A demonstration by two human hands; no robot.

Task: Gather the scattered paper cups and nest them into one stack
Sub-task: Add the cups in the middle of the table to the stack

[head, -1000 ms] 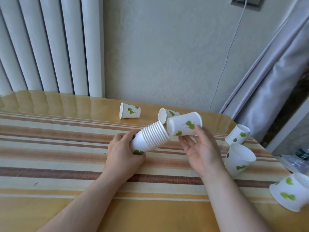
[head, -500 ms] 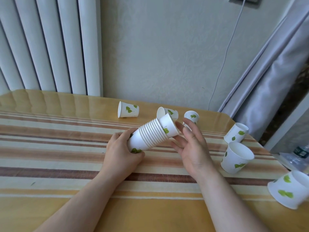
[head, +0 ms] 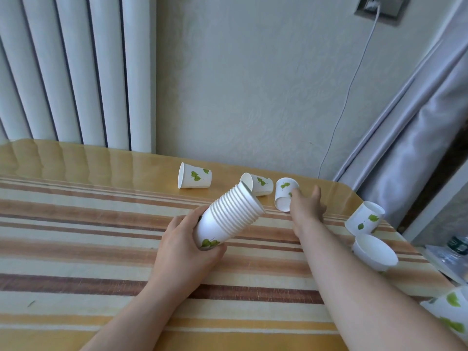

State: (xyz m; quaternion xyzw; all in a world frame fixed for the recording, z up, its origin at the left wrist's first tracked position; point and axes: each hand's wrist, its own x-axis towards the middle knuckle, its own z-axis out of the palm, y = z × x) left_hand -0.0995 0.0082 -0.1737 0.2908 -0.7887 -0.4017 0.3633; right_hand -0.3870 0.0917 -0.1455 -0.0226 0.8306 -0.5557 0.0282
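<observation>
Paper cup stack (head: pixel 229 217) in left hand's (head: pixel 182 245) curled fingers; right hand (head: pixel 306 207) fingers' grip unclear; no legible writing.

Stack (head: pixel 229 219) lies left of three cups (head: pixel 286 196) behind it on the table (head: pixel 76 224).

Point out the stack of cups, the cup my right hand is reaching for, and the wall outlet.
stack of cups (head: pixel 231 219), head view, ribbed rims
reached-for cup (head: pixel 284 192), head view, side wall
wall outlet (head: pixel 379 7), head view, faceplate
</observation>
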